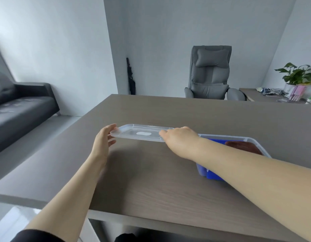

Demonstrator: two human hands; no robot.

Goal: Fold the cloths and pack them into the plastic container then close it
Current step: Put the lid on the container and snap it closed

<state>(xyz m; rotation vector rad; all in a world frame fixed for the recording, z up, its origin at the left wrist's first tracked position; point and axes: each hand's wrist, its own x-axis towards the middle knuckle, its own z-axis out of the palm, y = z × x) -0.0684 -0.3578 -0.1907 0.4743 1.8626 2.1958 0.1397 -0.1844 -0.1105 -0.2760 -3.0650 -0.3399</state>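
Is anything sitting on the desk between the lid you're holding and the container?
No. In the head view the lid, held by the left hand and right hand, is separated from the plastic container only by bare desk and the right forearm.

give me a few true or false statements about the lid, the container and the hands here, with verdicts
1. Both hands hold the clear plastic lid, the left hand at its left end and the right hand at its right end. True.
2. The lid is already on the plastic container. False: it is held to the left of the container, which stands open.
3. The container holds a blue cloth and a brown cloth. True.
4. The container stands on the black sofa. False: it stands on the grey-brown table.
5. A grey office chair stands beyond the table. True.
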